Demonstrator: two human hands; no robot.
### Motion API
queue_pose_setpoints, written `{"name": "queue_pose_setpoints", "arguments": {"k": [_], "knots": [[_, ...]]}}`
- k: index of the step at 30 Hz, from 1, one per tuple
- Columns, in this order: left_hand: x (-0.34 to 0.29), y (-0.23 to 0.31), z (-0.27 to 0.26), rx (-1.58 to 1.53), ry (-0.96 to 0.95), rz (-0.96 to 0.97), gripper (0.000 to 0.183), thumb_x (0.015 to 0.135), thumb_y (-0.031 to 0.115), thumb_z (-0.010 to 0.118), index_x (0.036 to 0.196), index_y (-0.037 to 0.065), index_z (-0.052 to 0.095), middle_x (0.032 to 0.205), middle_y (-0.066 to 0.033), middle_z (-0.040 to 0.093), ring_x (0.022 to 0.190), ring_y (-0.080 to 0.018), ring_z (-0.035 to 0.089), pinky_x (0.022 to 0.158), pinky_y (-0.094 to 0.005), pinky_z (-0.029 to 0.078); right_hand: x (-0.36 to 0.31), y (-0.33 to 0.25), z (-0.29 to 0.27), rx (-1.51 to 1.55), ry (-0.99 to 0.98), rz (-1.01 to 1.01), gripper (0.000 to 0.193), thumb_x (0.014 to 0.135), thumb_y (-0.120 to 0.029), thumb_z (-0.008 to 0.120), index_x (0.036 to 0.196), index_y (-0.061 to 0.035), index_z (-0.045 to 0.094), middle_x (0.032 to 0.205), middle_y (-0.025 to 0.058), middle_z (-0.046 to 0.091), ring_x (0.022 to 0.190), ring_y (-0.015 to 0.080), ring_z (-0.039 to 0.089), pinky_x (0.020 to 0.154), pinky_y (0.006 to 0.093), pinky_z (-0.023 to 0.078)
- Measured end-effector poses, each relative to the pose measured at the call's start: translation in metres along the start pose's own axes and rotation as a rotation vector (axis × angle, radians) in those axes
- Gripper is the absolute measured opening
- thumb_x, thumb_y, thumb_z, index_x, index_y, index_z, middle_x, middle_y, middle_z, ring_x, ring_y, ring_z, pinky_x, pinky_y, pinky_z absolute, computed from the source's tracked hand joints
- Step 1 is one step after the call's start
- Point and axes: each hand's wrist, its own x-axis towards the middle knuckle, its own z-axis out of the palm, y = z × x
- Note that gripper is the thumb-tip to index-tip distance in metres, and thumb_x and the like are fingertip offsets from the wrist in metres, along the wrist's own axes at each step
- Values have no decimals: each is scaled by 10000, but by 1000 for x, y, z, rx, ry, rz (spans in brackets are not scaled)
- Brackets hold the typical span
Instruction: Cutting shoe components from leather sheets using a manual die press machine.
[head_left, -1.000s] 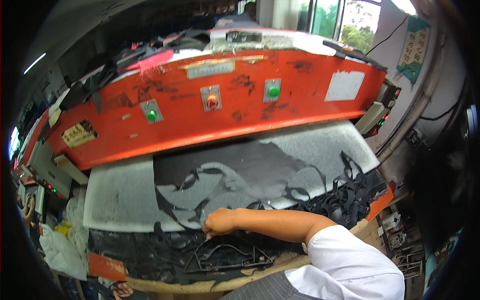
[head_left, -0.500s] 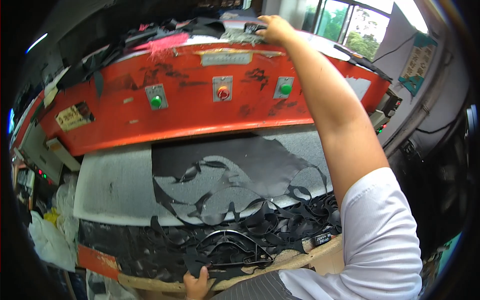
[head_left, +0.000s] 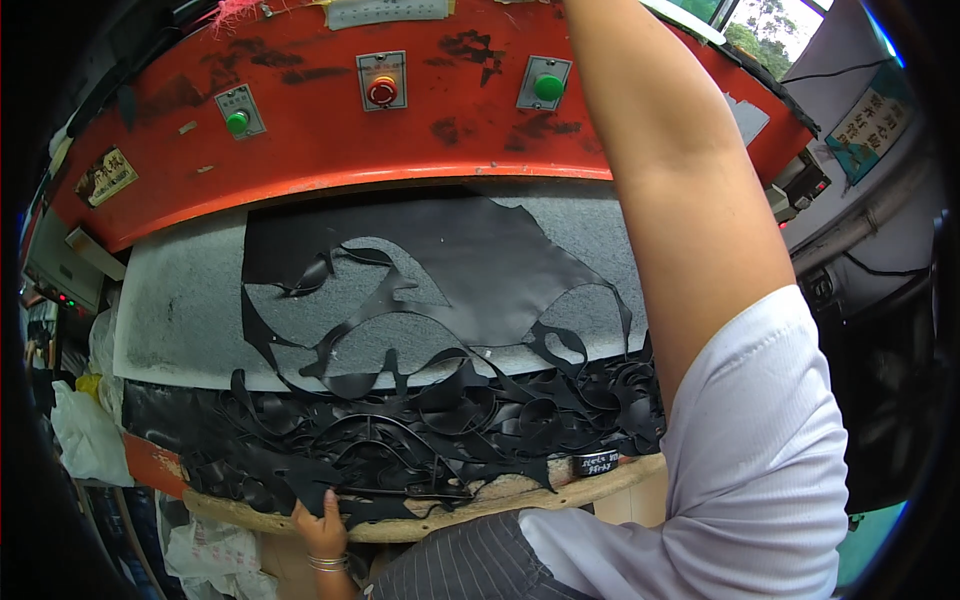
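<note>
My left hand [head_left: 322,530], with bangles at the wrist, is at the wooden front edge. Its thumb points up and its fingers close against a black leather-like piece [head_left: 308,484]; part of the grip is hidden. Just beyond it, a curved metal cutting die [head_left: 368,424] lies among black offcuts [head_left: 520,405]. My right arm [head_left: 680,150] reaches up and away over a red machine beam [head_left: 320,125], and its hand is beyond the top of the picture. Under the beam, a black sheet [head_left: 470,250] with large curved cutouts lies on a pale grey cutting bed [head_left: 180,300].
The beam carries a left green button [head_left: 237,122], a red knob [head_left: 382,91] and a right green button [head_left: 548,87]. A small dark block [head_left: 596,464] rests by the wooden rail [head_left: 560,497]. White plastic bags [head_left: 88,430] hang at the left.
The view has tipped down, so the beam's top and my right hand, seen there before on a dark block, have left the picture. My left hand stays at the front edge.
</note>
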Motion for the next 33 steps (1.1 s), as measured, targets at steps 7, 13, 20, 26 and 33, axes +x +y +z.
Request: {"name": "queue_pose_setpoints", "arguments": {"k": [7,13,20,26,33], "knots": [[-6,-10,15,10,109,68,222,970,145,568,933,-60,646,779,-60,637,658,-113,569,593,-253,465,-184,-27,-61,427,-138,-137,264,772,-79,732,1028,-72,671,1094,118,652,1134,306,586,951,394,491],[-10,-17,24,139,162,134,222,976,147,558,958,-55,649,767,-42,620,641,-110,545,582,-264,439,-398,-42,6,340,-463,-101,321,688,-82,800,974,-158,677,1327,158,464,1230,367,461,1009,425,432],[-11,3,28,173,130,-48,207,944,110,558,969,-68,660,971,-178,679,880,-323,644,806,-386,477,-451,-9,18,404,-638,-14,291,733,-138,786,1003,-159,679,1356,142,451,1232,353,440,1003,412,427],[-13,-9,42,222,243,140,208,967,149,578,973,-38,668,817,-40,639,641,-113,521,592,-270,425,-463,-9,32,351,-508,103,304,728,-164,792,1010,-162,680,1322,151,473,1191,372,472,971,415,449],[-13,1,36,285,230,117,234,973,152,558,990,-61,653,919,-116,686,819,-237,628,772,-331,472,-463,-31,37,188,-508,103,415,776,-247,751,1166,-161,639,1252,155,527,1141,366,509,955,441,427]]}}
